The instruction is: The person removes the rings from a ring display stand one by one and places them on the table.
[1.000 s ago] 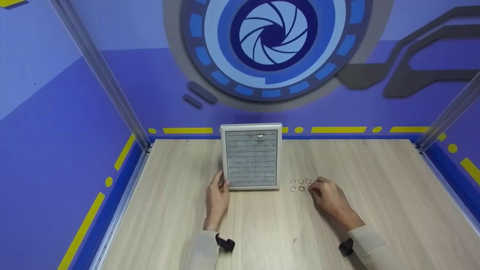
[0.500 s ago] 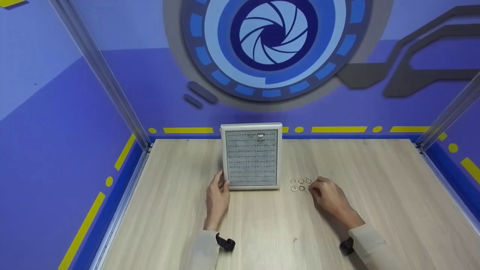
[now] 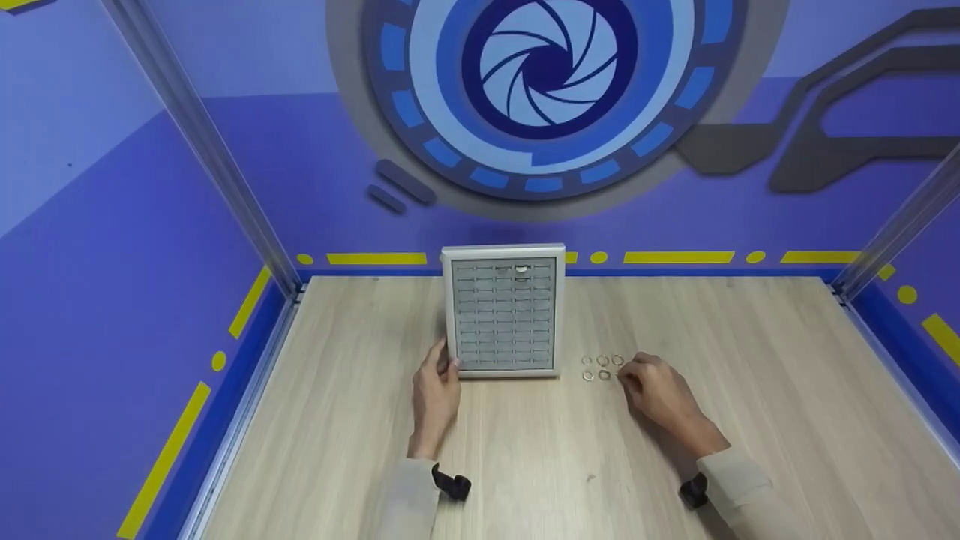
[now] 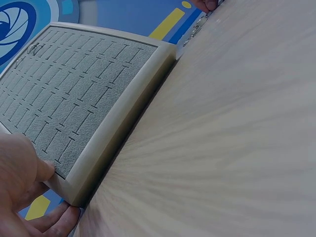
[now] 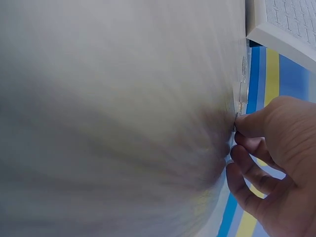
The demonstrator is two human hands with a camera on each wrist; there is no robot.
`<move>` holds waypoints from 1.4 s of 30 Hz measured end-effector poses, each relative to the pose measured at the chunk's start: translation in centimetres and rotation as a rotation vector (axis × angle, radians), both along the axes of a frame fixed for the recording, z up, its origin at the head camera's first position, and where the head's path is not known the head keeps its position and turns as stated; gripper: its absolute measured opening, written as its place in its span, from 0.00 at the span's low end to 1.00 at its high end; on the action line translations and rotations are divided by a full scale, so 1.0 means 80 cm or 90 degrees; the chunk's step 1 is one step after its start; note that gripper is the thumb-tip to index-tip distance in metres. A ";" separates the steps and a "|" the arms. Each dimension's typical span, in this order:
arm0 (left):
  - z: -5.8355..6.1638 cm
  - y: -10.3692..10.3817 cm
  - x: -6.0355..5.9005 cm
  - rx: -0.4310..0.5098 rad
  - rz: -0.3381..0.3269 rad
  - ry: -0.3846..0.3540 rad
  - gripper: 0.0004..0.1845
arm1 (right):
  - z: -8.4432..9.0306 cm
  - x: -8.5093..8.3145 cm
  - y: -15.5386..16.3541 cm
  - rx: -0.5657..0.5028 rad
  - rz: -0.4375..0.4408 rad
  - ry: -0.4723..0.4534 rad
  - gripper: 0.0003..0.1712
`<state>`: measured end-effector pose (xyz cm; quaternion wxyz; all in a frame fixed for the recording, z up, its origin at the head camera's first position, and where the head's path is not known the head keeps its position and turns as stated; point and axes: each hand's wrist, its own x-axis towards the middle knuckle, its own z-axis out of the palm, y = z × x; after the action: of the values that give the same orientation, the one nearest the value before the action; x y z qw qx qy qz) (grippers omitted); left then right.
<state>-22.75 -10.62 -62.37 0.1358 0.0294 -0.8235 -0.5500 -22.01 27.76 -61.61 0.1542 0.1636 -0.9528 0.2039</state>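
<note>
A ring display board with a pale frame and grey slotted padding stands upright on the table. My left hand grips its lower left corner, the thumb on the front and other fingers around the lower edge. A few rings sit in slots near the top. To the right of the board, several loose rings lie in two rows on the wood. At the near right end of these rows, my right hand pinches a ring between thumb and forefinger, low at the tabletop; the fingertips mostly hide it.
The light wooden table runs back to a blue and purple printed wall. Metal posts stand at the back corners. Black straps with small devices are on both wrists.
</note>
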 end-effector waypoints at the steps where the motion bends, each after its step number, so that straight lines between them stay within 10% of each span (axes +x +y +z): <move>1: 0.000 0.000 0.000 -0.002 0.001 0.001 0.28 | 0.000 0.000 0.000 -0.001 0.000 0.002 0.07; 15: -0.002 0.000 0.001 -0.005 0.005 -0.004 0.28 | 0.008 -0.002 0.004 -0.019 0.011 -0.015 0.06; 42: -0.001 0.000 -0.003 0.017 -0.002 -0.008 0.29 | 0.090 -0.046 -0.074 -0.135 0.062 0.078 0.08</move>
<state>-22.97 -10.62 -62.47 0.1293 0.0332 -0.8171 -0.5609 -25.70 21.87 -54.44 0.2184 0.2050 -0.9056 0.3003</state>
